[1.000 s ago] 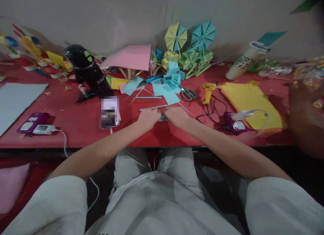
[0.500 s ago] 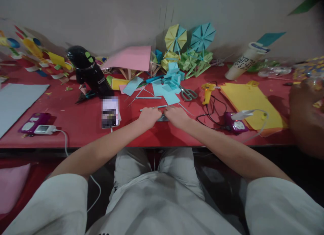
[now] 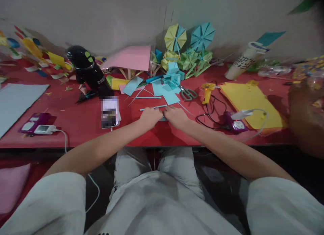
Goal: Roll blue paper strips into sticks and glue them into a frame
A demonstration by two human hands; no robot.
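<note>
My left hand [image 3: 151, 116] and my right hand [image 3: 175, 116] lie almost side by side on the red table, fingers curled and closed over a piece of light blue paper [image 3: 164, 119]. Only a small part of this paper shows between them; the fingers hide the rest. Just beyond the fingertips is a thin rolled blue paper stick [image 3: 144, 109], and farther back lies a second blue paper stick [image 3: 149, 97]. Loose blue paper sheets [image 3: 172, 97] and grey-handled scissors [image 3: 188, 94] are behind my right hand.
A phone [image 3: 110, 112] lies left of my hands, before a black bottle [image 3: 87, 71]. To the right are a yellow glue gun [image 3: 208, 92] with its cord, a purple power socket [image 3: 236, 123] and yellow paper [image 3: 249, 98]. Folded paper umbrellas [image 3: 203, 36] stand behind. Another person's arm [image 3: 305, 123] is far right.
My hands stay in nearly the same place over the blue paper, with only a slight shift; less of it shows between them. The other person's arm at the right has moved slightly.
</note>
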